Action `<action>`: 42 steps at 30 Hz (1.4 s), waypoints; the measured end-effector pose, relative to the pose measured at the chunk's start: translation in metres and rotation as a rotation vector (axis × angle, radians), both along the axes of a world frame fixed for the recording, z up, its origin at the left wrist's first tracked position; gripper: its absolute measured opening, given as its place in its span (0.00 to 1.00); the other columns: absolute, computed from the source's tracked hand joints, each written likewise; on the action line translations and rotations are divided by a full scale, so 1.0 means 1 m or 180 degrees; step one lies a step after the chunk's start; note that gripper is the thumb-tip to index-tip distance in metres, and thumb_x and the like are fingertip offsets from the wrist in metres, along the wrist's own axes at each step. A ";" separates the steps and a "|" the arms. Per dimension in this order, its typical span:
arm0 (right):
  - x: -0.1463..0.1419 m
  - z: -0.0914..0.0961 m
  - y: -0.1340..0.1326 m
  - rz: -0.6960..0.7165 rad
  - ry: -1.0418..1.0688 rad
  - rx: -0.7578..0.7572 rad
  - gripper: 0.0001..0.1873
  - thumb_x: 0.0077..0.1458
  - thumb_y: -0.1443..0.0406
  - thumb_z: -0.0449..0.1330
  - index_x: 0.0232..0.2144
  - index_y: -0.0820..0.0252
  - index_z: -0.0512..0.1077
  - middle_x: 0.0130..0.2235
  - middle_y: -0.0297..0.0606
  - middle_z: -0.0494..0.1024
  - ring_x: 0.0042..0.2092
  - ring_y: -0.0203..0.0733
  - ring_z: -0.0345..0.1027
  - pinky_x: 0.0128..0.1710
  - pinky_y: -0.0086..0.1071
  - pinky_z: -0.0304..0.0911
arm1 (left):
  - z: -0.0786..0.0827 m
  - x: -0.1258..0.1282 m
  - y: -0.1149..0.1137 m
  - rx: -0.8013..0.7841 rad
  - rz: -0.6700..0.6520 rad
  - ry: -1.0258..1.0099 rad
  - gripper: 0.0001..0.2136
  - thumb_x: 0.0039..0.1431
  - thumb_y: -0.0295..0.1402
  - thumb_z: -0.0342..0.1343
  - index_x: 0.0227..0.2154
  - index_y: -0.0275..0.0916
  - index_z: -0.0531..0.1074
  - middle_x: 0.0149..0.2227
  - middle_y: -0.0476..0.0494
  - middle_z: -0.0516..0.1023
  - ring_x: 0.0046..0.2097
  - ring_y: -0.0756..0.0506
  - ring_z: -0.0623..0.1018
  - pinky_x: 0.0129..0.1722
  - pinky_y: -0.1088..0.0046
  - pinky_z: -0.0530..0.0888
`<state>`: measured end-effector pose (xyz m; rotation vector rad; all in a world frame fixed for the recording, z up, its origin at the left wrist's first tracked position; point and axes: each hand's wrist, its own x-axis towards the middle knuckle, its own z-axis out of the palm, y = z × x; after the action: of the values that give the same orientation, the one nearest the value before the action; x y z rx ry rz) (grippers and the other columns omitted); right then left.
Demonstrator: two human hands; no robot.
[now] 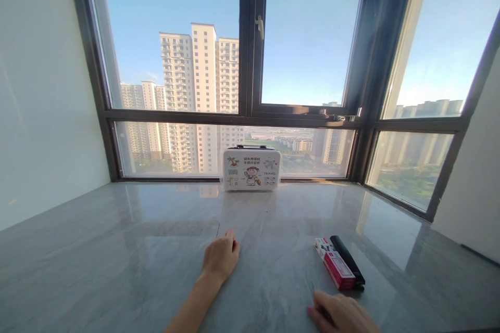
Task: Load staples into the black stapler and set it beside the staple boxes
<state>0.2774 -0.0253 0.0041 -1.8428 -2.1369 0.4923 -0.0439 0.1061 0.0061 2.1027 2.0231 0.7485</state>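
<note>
My left hand [222, 256] rests on the grey stone ledge [265, 281] with its fingers curled closed. What it holds, if anything, is hidden. A thin dark line lies just beyond its knuckles; I cannot tell whether it is an object or a mark in the stone. At the lower edge, partly cut off, my right hand [339, 312] is loosely bent, thumb apart from the forefinger, with nothing visible between them. Just beyond it lie a small red-and-white box [336, 266] and, alongside, a black stapler [347, 260]. Neither is touched by a hand.
A white carrying case [252, 169] with cartoon prints and a dark handle stands upright against the window at the back. Dark window frames [250, 62] border the ledge, with a white wall [42, 88] on the left and another [469, 182] on the right.
</note>
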 end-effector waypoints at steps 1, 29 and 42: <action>-0.028 0.003 0.006 0.0042 0.0034 0.0187 0.19 0.60 0.48 0.51 0.31 0.50 0.74 0.32 0.43 0.79 0.36 0.53 0.73 0.37 0.41 0.62 | -0.002 0.002 0.000 0.0090 -0.0035 0.0110 0.13 0.66 0.38 0.43 0.44 0.44 0.72 0.49 0.40 0.78 0.53 0.40 0.75 0.53 0.63 0.67; -0.144 -0.016 0.075 -0.0173 -0.0494 0.0783 0.33 0.67 0.50 0.40 0.70 0.51 0.52 0.72 0.36 0.48 0.73 0.56 0.34 0.69 0.56 0.33 | -0.037 -0.001 0.009 0.0154 -0.0029 0.0991 0.29 0.68 0.47 0.33 0.68 0.42 0.56 0.72 0.42 0.52 0.72 0.38 0.51 0.69 0.48 0.49; -0.143 -0.017 0.075 -0.0163 -0.0462 0.0857 0.33 0.67 0.50 0.41 0.70 0.50 0.53 0.72 0.37 0.50 0.72 0.57 0.36 0.68 0.57 0.34 | -0.038 0.000 0.010 0.0164 -0.0023 0.0973 0.29 0.68 0.47 0.33 0.68 0.42 0.56 0.72 0.42 0.52 0.72 0.38 0.51 0.69 0.48 0.50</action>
<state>0.1342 0.0496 -0.0133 -1.8216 -2.1177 0.0554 -0.0443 0.1157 -0.0317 2.3777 2.1597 0.5078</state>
